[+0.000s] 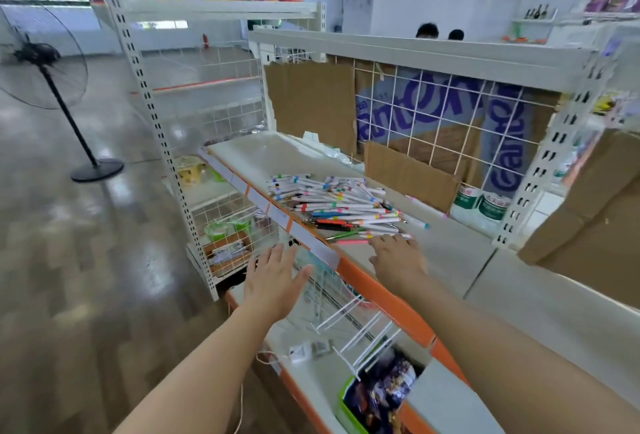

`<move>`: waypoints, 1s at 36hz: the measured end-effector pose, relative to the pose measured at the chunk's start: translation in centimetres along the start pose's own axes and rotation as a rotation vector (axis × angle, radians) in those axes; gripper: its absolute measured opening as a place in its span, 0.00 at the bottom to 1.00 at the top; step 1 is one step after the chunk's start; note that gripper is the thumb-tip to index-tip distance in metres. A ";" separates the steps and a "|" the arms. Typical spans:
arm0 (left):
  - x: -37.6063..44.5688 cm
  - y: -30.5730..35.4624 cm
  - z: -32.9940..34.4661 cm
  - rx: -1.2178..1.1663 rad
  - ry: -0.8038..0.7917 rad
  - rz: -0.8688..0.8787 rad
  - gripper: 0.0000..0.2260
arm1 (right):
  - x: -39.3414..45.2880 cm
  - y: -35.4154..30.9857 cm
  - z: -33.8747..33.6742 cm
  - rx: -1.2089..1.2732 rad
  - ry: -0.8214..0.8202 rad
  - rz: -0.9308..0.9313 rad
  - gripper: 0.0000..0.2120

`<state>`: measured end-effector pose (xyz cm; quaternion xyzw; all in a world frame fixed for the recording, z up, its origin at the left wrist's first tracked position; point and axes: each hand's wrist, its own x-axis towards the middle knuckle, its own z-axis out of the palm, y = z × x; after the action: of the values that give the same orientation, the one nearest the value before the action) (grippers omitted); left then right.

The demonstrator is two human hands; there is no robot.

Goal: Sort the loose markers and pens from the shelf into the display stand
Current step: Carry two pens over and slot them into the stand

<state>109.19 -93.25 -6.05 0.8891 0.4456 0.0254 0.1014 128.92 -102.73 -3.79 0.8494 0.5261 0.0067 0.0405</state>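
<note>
White markers and pens (341, 203) lie heaped near the shelf (450, 250) front edge; none seen sorted. Right hand (398, 257) rests flat just beside them, left hand (273, 278) spread, empty. Stand not identified.

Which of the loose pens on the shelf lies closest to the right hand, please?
The pink pen, nearest edge of the pile, right at the right hand's fingertips.

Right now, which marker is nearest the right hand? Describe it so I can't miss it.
On the white shelf, a pile of markers and pens lies ahead. At its near edge, just left of the right hand's fingertips, lies a pink marker, the only all-pink one there.
</note>
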 end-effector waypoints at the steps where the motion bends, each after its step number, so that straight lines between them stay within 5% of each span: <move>1: 0.8 0.1 0.1 -0.006 0.002 -0.003 0.27 | 0.8 0.2 0.1 -0.008 0.006 -0.005 0.18; 20: 10.5 2.6 1.3 -0.111 -0.073 0.066 0.26 | 9.0 1.4 4.0 0.057 0.050 -0.064 0.11; 29: 12.7 5.7 0.9 0.079 0.110 0.332 0.19 | 9.7 1.8 2.1 0.177 0.156 -0.157 0.09; 36: 14.3 5.5 -0.3 0.130 0.208 0.222 0.13 | 10.3 0.9 0.6 0.500 0.236 -0.040 0.10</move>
<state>122.05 -85.02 -5.28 0.9301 0.3535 0.0996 -0.0064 134.42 -93.93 -4.61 0.8159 0.5290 -0.0253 -0.2319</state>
